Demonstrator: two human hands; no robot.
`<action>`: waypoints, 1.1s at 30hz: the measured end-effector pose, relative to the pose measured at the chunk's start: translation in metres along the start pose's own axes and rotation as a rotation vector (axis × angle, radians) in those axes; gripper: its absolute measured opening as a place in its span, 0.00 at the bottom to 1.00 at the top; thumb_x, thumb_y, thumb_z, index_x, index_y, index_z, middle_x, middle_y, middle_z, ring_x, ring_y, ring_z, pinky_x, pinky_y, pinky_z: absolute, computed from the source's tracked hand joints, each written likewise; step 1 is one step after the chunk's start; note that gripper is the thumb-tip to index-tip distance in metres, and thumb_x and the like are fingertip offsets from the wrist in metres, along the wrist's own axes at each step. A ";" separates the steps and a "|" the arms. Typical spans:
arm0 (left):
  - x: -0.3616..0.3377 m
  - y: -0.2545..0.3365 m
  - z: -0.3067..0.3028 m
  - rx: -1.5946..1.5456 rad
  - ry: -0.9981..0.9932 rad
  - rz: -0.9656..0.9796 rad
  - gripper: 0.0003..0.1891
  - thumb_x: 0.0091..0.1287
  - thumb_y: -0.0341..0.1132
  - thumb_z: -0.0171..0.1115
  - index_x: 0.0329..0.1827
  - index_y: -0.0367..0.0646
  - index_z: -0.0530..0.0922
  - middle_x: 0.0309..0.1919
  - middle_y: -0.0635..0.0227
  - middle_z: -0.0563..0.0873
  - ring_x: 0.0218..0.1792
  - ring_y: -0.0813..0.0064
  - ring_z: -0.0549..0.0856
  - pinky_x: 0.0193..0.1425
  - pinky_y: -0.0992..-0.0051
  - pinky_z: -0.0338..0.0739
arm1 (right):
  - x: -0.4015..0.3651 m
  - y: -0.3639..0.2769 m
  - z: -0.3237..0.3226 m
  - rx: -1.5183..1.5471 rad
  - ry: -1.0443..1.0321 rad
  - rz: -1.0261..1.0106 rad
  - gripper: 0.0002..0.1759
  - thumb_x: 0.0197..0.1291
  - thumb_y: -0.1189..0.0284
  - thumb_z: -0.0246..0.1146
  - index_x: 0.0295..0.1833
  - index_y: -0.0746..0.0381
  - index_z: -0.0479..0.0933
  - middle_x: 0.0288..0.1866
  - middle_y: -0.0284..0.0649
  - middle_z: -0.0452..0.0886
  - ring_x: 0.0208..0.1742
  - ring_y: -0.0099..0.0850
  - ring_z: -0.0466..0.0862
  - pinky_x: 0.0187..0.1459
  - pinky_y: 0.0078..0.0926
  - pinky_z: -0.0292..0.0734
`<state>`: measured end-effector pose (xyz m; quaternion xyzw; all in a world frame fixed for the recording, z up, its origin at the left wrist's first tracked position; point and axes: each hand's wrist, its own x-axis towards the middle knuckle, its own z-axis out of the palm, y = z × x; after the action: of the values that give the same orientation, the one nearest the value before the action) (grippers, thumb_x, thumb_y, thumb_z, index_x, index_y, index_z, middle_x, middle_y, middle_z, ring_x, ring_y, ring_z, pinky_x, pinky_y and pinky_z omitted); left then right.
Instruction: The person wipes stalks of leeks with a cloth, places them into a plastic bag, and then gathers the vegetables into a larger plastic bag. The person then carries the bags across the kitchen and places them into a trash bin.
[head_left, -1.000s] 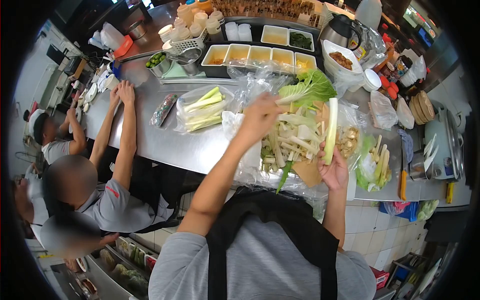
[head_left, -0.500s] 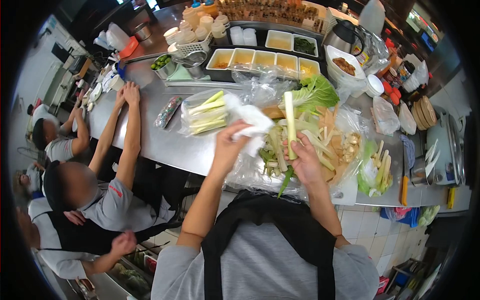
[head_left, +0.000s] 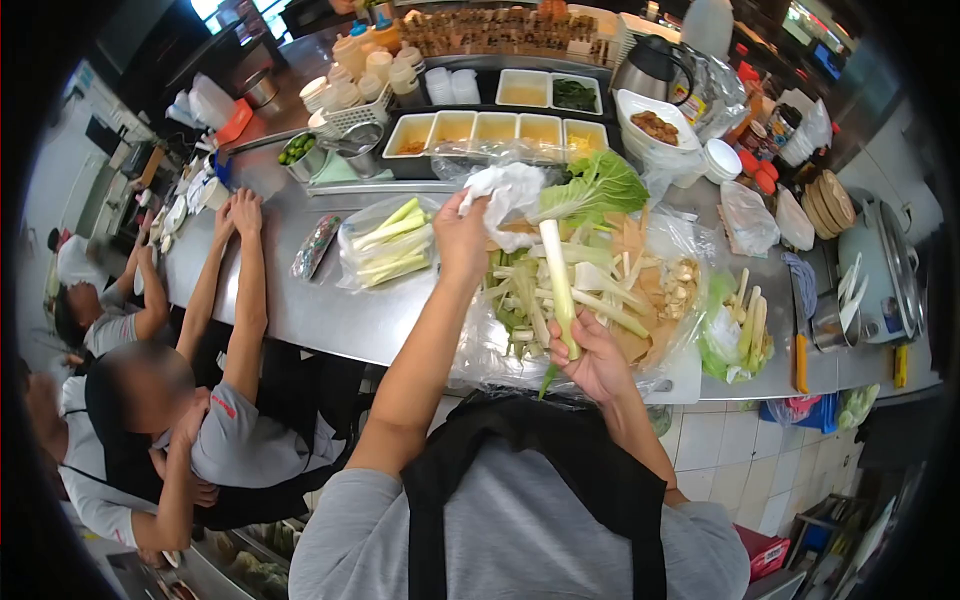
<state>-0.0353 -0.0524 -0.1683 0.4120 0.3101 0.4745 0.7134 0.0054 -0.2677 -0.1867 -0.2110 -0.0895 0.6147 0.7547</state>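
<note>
My left hand [head_left: 463, 237] pinches a crumpled white cloth or paper [head_left: 505, 198], raised over the near side of the food tubs. In my right hand [head_left: 592, 356] is a thick pale green-white stalk [head_left: 558, 275], held by its lower end and pointing away from me. Beneath both lies a pile of cut stalks and leaves [head_left: 515, 290] on clear plastic and brown paper. A large green leaf [head_left: 600, 190] rests at the pile's far edge. Left of the pile, more stalks [head_left: 395, 240] lie in a clear bag.
Food tubs [head_left: 495, 130] line the counter's far side. A knife with an orange handle [head_left: 801, 362] lies at the right, near a green bag of stalks [head_left: 745, 330]. Co-workers stand at the left, one with both arms [head_left: 250, 280] on the steel counter [head_left: 310, 310].
My left hand has moved up and away with the white cloth or paper. My right hand and the stalk have shifted slightly nearer to me. At the left, a co-worker's hand has moved.
</note>
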 end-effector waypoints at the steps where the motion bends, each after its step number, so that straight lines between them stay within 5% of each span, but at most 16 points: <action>1: -0.004 0.003 -0.004 0.094 -0.041 -0.036 0.11 0.60 0.25 0.57 0.45 0.36 0.77 0.32 0.69 0.83 0.29 0.83 0.78 0.32 0.84 0.72 | -0.002 -0.003 -0.002 0.005 0.005 -0.018 0.15 0.63 0.74 0.50 0.56 0.62 0.61 0.40 0.42 0.71 0.33 0.27 0.70 0.34 0.21 0.67; 7: -0.091 -0.028 0.009 0.285 -0.544 -0.236 0.09 0.63 0.29 0.56 0.43 0.39 0.80 0.30 0.72 0.82 0.26 0.84 0.76 0.30 0.84 0.69 | 0.003 -0.002 -0.012 0.007 0.136 -0.179 0.16 0.63 0.75 0.50 0.57 0.62 0.60 0.42 0.40 0.71 0.35 0.26 0.71 0.34 0.20 0.68; 9: -0.102 -0.044 0.017 0.593 -0.592 0.311 0.09 0.63 0.29 0.54 0.42 0.38 0.80 0.26 0.74 0.81 0.23 0.85 0.74 0.26 0.85 0.66 | 0.012 0.014 -0.005 -0.483 0.458 -0.389 0.16 0.64 0.75 0.48 0.58 0.61 0.60 0.44 0.39 0.71 0.37 0.23 0.72 0.35 0.21 0.70; 10: -0.097 -0.046 0.017 0.593 -0.589 0.309 0.09 0.63 0.29 0.54 0.42 0.38 0.80 0.26 0.74 0.81 0.23 0.85 0.74 0.26 0.85 0.66 | 0.010 0.014 0.000 -0.504 0.366 -0.423 0.17 0.63 0.77 0.48 0.58 0.63 0.60 0.43 0.39 0.72 0.38 0.22 0.73 0.36 0.20 0.71; 12: -0.072 -0.043 0.020 0.691 -0.329 0.162 0.08 0.63 0.28 0.54 0.42 0.37 0.80 0.23 0.74 0.80 0.21 0.85 0.73 0.25 0.84 0.65 | 0.007 0.017 -0.011 -0.579 0.339 -0.389 0.18 0.63 0.78 0.49 0.58 0.64 0.60 0.43 0.39 0.72 0.38 0.22 0.74 0.37 0.19 0.71; 14: -0.042 -0.037 0.018 0.272 -0.145 0.158 0.08 0.64 0.29 0.53 0.40 0.36 0.79 0.22 0.75 0.79 0.20 0.85 0.72 0.25 0.84 0.66 | 0.007 0.017 -0.012 -0.653 0.311 -0.362 0.18 0.62 0.78 0.50 0.58 0.64 0.60 0.43 0.39 0.73 0.38 0.23 0.75 0.38 0.19 0.71; 20: -0.089 -0.046 -0.003 0.402 -0.554 -0.154 0.11 0.67 0.32 0.52 0.48 0.36 0.74 0.38 0.69 0.82 0.34 0.84 0.79 0.36 0.83 0.72 | 0.025 0.018 -0.013 -0.890 0.398 -0.495 0.19 0.62 0.76 0.51 0.58 0.66 0.61 0.45 0.41 0.73 0.41 0.25 0.75 0.40 0.20 0.71; 22: -0.083 -0.044 -0.008 0.238 -0.521 -0.266 0.12 0.66 0.31 0.52 0.49 0.35 0.73 0.40 0.68 0.82 0.38 0.82 0.79 0.41 0.81 0.72 | 0.033 0.021 -0.034 -1.574 0.375 -0.722 0.21 0.60 0.78 0.54 0.59 0.66 0.61 0.47 0.43 0.72 0.49 0.29 0.73 0.41 0.21 0.74; 25: -0.072 -0.031 -0.015 0.071 -0.544 -0.361 0.14 0.66 0.32 0.52 0.52 0.36 0.71 0.42 0.67 0.81 0.41 0.81 0.79 0.47 0.79 0.72 | 0.034 0.004 -0.015 -1.127 0.478 -0.717 0.23 0.57 0.80 0.56 0.60 0.66 0.62 0.51 0.44 0.71 0.57 0.30 0.69 0.46 0.21 0.73; 26: -0.074 -0.021 -0.016 0.008 -0.561 -0.412 0.14 0.67 0.33 0.51 0.53 0.36 0.71 0.43 0.67 0.81 0.42 0.81 0.79 0.48 0.79 0.72 | 0.039 0.002 0.001 -0.895 0.530 -0.759 0.21 0.54 0.84 0.56 0.56 0.67 0.68 0.48 0.42 0.75 0.52 0.27 0.73 0.47 0.19 0.73; 27: -0.075 -0.014 -0.018 -0.049 -0.579 -0.464 0.14 0.67 0.33 0.50 0.53 0.36 0.71 0.44 0.67 0.80 0.42 0.81 0.79 0.49 0.79 0.72 | 0.041 0.000 -0.003 -0.895 0.524 -0.749 0.21 0.54 0.84 0.56 0.56 0.67 0.68 0.48 0.42 0.75 0.52 0.27 0.73 0.47 0.19 0.73; 29: -0.070 -0.011 -0.026 -0.017 -0.622 -0.441 0.15 0.68 0.35 0.49 0.54 0.37 0.70 0.44 0.68 0.80 0.42 0.81 0.79 0.48 0.79 0.72 | 0.048 -0.002 -0.016 -0.834 0.289 -0.420 0.18 0.50 0.88 0.56 0.49 0.66 0.75 0.40 0.39 0.79 0.43 0.24 0.77 0.45 0.17 0.73; 33: -0.068 0.000 -0.039 0.060 -0.590 -0.431 0.14 0.68 0.36 0.50 0.51 0.38 0.73 0.42 0.71 0.81 0.42 0.84 0.77 0.47 0.81 0.70 | 0.055 0.011 -0.016 -1.036 0.316 -0.555 0.16 0.46 0.91 0.55 0.41 0.68 0.79 0.34 0.37 0.80 0.37 0.21 0.78 0.42 0.15 0.73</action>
<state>-0.0918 -0.1039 -0.1827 0.4770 0.1844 0.1649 0.8434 0.0143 -0.2159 -0.2123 -0.6084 -0.3157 0.2327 0.6900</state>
